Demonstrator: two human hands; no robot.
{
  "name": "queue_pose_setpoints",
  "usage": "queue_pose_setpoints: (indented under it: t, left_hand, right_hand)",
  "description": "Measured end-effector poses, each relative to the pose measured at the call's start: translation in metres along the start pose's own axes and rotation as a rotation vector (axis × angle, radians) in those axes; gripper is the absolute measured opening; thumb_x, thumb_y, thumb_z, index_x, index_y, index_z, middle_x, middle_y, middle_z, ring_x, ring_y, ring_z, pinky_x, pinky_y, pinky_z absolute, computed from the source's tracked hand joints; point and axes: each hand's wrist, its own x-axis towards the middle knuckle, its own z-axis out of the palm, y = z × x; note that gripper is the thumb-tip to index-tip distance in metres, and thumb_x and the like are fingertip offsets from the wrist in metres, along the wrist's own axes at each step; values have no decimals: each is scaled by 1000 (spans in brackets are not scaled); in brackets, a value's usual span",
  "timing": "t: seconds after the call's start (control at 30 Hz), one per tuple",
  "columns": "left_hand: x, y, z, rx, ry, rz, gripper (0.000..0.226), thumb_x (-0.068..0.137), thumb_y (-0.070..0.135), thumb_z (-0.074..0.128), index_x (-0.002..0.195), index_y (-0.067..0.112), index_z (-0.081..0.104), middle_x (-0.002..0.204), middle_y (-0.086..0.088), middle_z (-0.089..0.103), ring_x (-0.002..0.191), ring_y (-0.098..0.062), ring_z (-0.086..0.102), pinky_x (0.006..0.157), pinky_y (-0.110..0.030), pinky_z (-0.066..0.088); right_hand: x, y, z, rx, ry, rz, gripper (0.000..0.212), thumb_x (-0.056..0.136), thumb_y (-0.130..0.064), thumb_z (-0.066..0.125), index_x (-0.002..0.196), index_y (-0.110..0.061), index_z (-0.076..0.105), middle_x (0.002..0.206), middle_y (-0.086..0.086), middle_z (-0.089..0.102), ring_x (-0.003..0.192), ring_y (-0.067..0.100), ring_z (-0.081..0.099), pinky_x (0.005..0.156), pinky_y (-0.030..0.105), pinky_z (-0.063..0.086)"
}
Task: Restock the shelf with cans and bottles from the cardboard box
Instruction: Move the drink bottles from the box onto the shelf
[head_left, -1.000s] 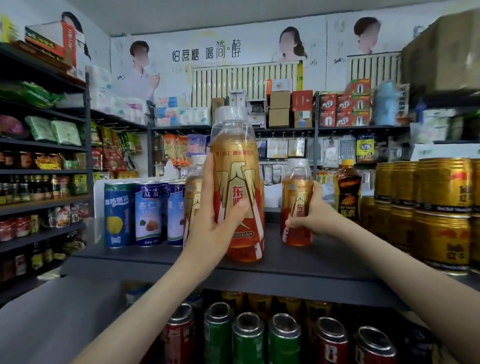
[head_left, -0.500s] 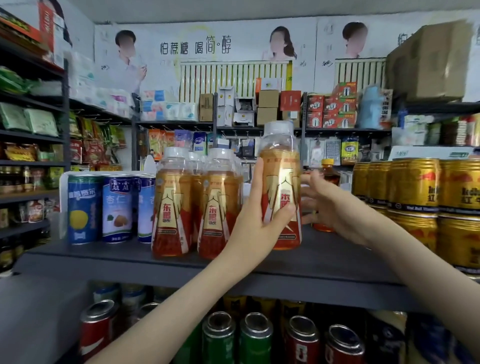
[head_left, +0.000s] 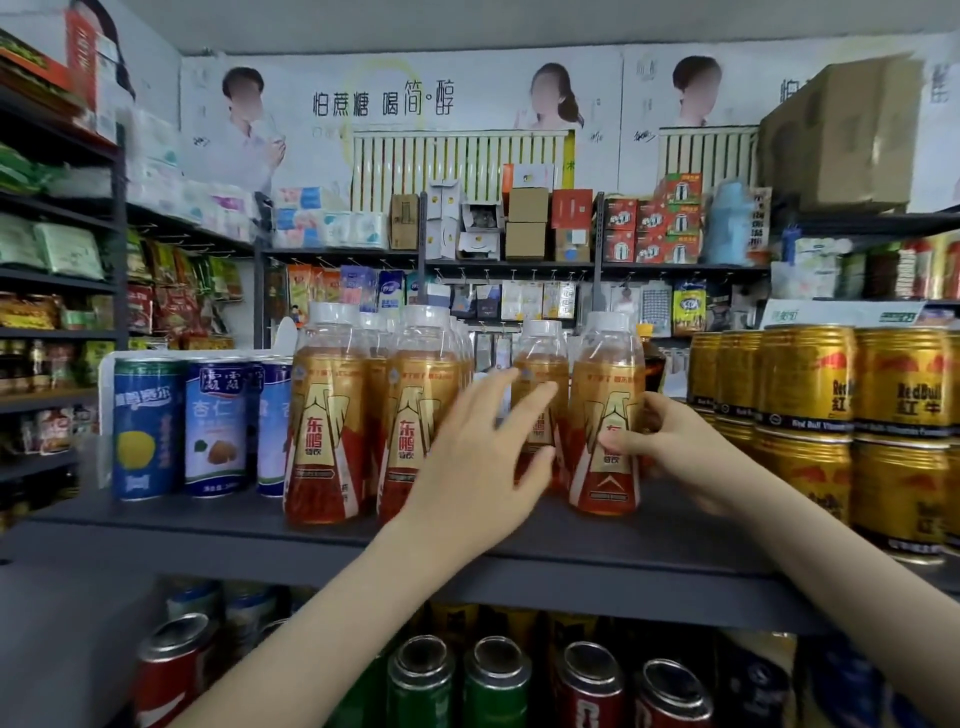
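Both orange plastic bottles (head_left: 605, 431) now stand near the dark shelf's (head_left: 208, 525) front edge, left hand (head_left: 480, 467) released and open, right hand (head_left: 657, 441) still gripping one.

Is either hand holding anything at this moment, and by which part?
The right hand grips the rightmost orange bottle at its labelled middle, standing on the shelf. The left hand is open, holding nothing.

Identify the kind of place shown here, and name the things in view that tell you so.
Most likely a small grocery or convenience shop: dark shelving stocked with rows of orange drink bottles and stacked gold cans, hanging snack packets, and advertising posters above.
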Motion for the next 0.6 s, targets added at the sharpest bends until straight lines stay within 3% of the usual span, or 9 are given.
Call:
queue_pose_setpoints:
  t: [0.17, 0.27, 0.37, 0.4, 0.47, 0.6]
  left_hand:
    - [0, -40, -7, 311, 142, 111, 49, 88, 26, 51, 136, 14, 50, 140, -19, 44, 137, -33, 29, 119, -42, 12]
    - [2, -52, -17, 395, 144, 86, 56, 87, 33, 52, 141, 18, 45, 148, -19, 33, 141, -35, 21, 118, -47, 6]
    - [4, -65, -29, 414, 101, -4, 65, 88, 52, 42, 148, 28, 33, 157, -14, 16, 147, -31, 6, 117, -48, -6]
    - [4, -70, -34, 420, 84, -18, 67, 89, 56, 38, 149, 30, 28, 158, -13, 13, 147, -29, 4, 116, -48, -10]
    - [6, -80, -41, 448, 44, 0, 68, 90, 60, 33, 151, 30, 24, 158, -13, 13, 147, -29, 4, 116, -49, -11]
    - [-1, -90, -44, 534, -31, 137, 75, 87, 64, 35, 151, 27, 24, 159, -15, 12, 147, -30, 10, 116, -57, -1]
  right_hand:
    - [17, 7, -8, -64, 57, 98, 53, 84, -12, 70, 131, -14, 46, 100, -3, 62, 81, 10, 57, 62, 27, 46]
    - [21, 1, -6, -272, 81, 86, 68, 84, -17, 71, 141, -14, 33, 131, 10, 56, 105, 22, 57, 84, 38, 50]
    - [15, -2, 13, -798, 322, -296, 110, 78, -22, 77, 152, -21, -3, 155, 17, 19, 142, 32, 24, 112, 47, 29]
    - [11, -2, 24, -964, 390, -488, 115, 74, -22, 80, 152, -23, -4, 156, 18, 15, 144, 34, 18, 115, 49, 24]
    - [7, 2, 50, -1146, 428, -703, 115, 69, -24, 83, 152, -22, 3, 154, 19, 19, 137, 37, 30, 110, 45, 32]
    - [20, 13, 87, -1124, 247, -434, 115, 80, -40, 73, 149, -30, -18, 158, 19, -7, 135, 38, 26, 103, 38, 40]
